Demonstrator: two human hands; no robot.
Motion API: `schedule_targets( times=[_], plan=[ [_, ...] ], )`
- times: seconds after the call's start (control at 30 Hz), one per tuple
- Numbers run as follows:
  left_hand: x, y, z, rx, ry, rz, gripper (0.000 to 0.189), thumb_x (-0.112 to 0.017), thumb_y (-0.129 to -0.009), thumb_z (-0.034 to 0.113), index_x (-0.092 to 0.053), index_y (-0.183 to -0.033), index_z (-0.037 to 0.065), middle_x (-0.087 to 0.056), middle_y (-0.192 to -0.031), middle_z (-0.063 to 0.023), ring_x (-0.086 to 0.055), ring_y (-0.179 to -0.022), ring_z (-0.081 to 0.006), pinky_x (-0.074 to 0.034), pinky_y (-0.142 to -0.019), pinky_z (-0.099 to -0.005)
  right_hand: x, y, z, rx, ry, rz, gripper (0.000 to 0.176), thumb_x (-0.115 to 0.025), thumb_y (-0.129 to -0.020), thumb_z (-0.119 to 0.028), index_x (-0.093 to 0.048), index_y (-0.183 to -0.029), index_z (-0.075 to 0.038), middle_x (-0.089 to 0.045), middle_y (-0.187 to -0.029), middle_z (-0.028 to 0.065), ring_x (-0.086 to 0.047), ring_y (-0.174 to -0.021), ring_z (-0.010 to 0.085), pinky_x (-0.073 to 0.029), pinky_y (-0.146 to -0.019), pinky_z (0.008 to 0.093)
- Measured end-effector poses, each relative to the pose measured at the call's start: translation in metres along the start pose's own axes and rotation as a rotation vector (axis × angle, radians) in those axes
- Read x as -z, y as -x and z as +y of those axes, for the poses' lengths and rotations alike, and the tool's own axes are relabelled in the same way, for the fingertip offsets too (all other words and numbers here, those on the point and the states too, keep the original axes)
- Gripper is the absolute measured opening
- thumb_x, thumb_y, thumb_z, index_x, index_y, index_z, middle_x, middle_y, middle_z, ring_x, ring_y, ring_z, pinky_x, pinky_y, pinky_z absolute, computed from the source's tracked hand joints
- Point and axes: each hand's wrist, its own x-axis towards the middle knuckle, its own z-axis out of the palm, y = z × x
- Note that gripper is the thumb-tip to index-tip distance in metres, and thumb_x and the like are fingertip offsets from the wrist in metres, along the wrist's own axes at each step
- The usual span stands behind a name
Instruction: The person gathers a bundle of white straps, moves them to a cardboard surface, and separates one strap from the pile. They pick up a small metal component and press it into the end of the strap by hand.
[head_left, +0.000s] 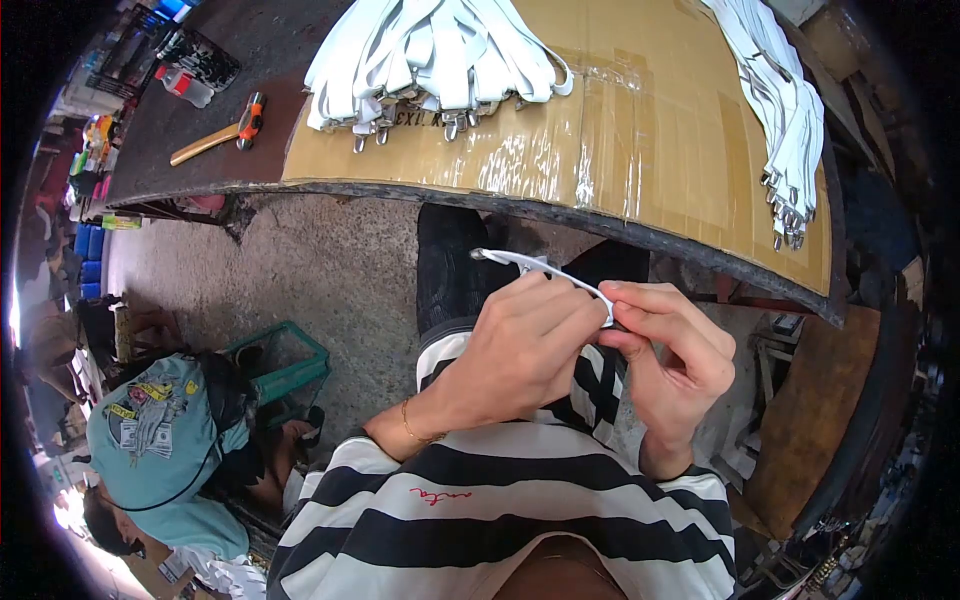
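A white strap [548, 266] with a metal clip [478, 254] at its far end is held in front of my chest. My left hand [535, 335] is closed round the strap, and the clip sticks out past its knuckles. Thumb and fingertips of my right hand [675, 355] pinch the strap's near end beside the left fingers. What lies between the fingertips is mostly hidden. Beyond my hands, a pile of white straps [440, 60] with metal clips rests on the cardboard [660, 150]. Another bundle of white straps [780, 110] lies at the right.
The table's edge [560, 208] runs just beyond my hands. A hammer [225, 130], a bottle with a red label [185, 87] and a dark tumbler [200, 58] are at the table's left. A person in a teal shirt [150, 430] sits at lower left by a green stool [290, 365].
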Motion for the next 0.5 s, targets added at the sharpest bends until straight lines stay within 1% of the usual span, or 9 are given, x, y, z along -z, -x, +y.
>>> schedule_targets(
  times=[0.03,0.1,0.23,0.3,0.33,0.4,0.43,0.47,0.5],
  plan=[
    [0.001,0.0,0.0,-0.001,-0.017,-0.021,0.025,-0.064,-0.066,-0.006,-0.057,-0.09,-0.003,-0.056,-0.078,-0.0147,-0.056,-0.07,-0.0334,-0.044,-0.063,-0.0386,0.001,-0.001,0.001,0.001,-0.001,-0.001,0.019,-0.072,-0.066,0.012,-0.064,-0.083,0.008,-0.068,-0.09,0.0198,-0.068,-0.08,0.0287,-0.054,-0.071,0.0316],
    [0.0,0.003,-0.001,0.007,-0.017,-0.028,0.025,-0.064,-0.066,-0.006,-0.057,-0.089,-0.002,-0.055,-0.076,-0.0142,-0.056,-0.069,-0.0331,-0.044,-0.062,-0.0383,0.002,-0.001,0.003,-0.123,-0.058,-0.06,0.018,-0.071,-0.066,0.013,-0.064,-0.081,0.007,-0.068,-0.087,0.0186,-0.067,-0.077,0.0246,-0.053,-0.069,0.0287],
    [-0.008,0.009,-0.011,0.005,-0.009,0.014,0.021,-0.066,-0.067,-0.006,-0.059,-0.087,-0.002,-0.056,-0.074,-0.0128,-0.057,-0.066,-0.0315,-0.044,-0.061,-0.0372,-0.001,-0.001,0.014,-0.206,-0.144,-0.071,0.015,-0.07,-0.068,0.013,-0.063,-0.079,0.006,-0.068,-0.087,0.0166,-0.065,-0.075,0.0186,-0.05,-0.066,0.0257],
    [-0.013,0.011,-0.016,0.018,0.052,0.039,0.019,-0.067,-0.069,-0.005,-0.06,-0.086,-0.001,-0.058,-0.073,-0.0125,-0.057,-0.066,-0.031,-0.044,-0.061,-0.0369,0.001,-0.003,0.019,-0.339,-0.247,-0.107,0.01,-0.069,-0.076,0.008,-0.064,-0.084,0.006,-0.068,-0.09,0.0139,-0.062,-0.076,0.0139,-0.048,-0.067,0.0233],
    [-0.015,0.011,-0.017,0.029,0.113,0.065,0.018,-0.068,-0.07,-0.004,-0.061,-0.086,-0.001,-0.059,-0.073,-0.0122,-0.058,-0.065,-0.0306,-0.044,-0.062,-0.0366,0.001,-0.004,0.021,-0.34,-0.245,-0.105,0.01,-0.069,-0.076,0.008,-0.064,-0.084,0.006,-0.068,-0.09,0.0139,-0.062,-0.076,0.0139,-0.048,-0.067,0.0233],
    [-0.021,0.01,-0.009,0.102,0.23,0.047,0.018,-0.069,-0.072,-0.004,-0.063,-0.088,-0.001,-0.061,-0.074,-0.0126,-0.059,-0.065,-0.0303,-0.045,-0.062,-0.036,-0.001,-0.008,0.026,-0.573,-0.631,-0.051,0.011,-0.067,-0.085,-0.003,-0.063,-0.091,0.005,-0.067,-0.093,0.011,-0.06,-0.077,0.011,-0.046,-0.068,0.0215],
    [-0.02,0.007,-0.006,0.156,0.252,0.05,0.017,-0.069,-0.073,-0.003,-0.066,-0.09,-0.001,-0.064,-0.075,-0.0119,-0.06,-0.065,-0.0291,-0.046,-0.063,-0.0343,0.001,-0.008,0.029,-0.513,-0.626,-0.027,0.019,-0.066,-0.089,-0.012,-0.062,-0.097,0.005,-0.066,-0.092,0.0095,-0.059,-0.077,0.0109,-0.047,-0.071,0.0227],
    [-0.019,0.007,-0.006,0.157,0.253,0.051,0.017,-0.069,-0.073,-0.003,-0.066,-0.09,-0.001,-0.064,-0.075,-0.0119,-0.06,-0.065,-0.0291,-0.046,-0.063,-0.0343,0.001,-0.01,0.027,-0.448,-0.657,0.075,0.023,-0.066,-0.089,-0.015,-0.063,-0.098,0.006,-0.064,-0.091,0.0104,-0.058,-0.077,0.0128,-0.047,-0.072,0.025],
    [-0.016,0.008,-0.007,0.227,0.276,0.051,0.016,-0.069,-0.073,-0.002,-0.067,-0.089,-0.001,-0.066,-0.076,-0.0116,-0.062,-0.066,-0.0277,-0.047,-0.064,-0.0334,0.001,-0.009,0.027,-0.367,-0.618,0.132,0.024,-0.067,-0.088,-0.015,-0.063,-0.098,0.006,-0.063,-0.091,0.0111,-0.058,-0.078,0.0141,-0.046,-0.072,0.0261]
  ],
)
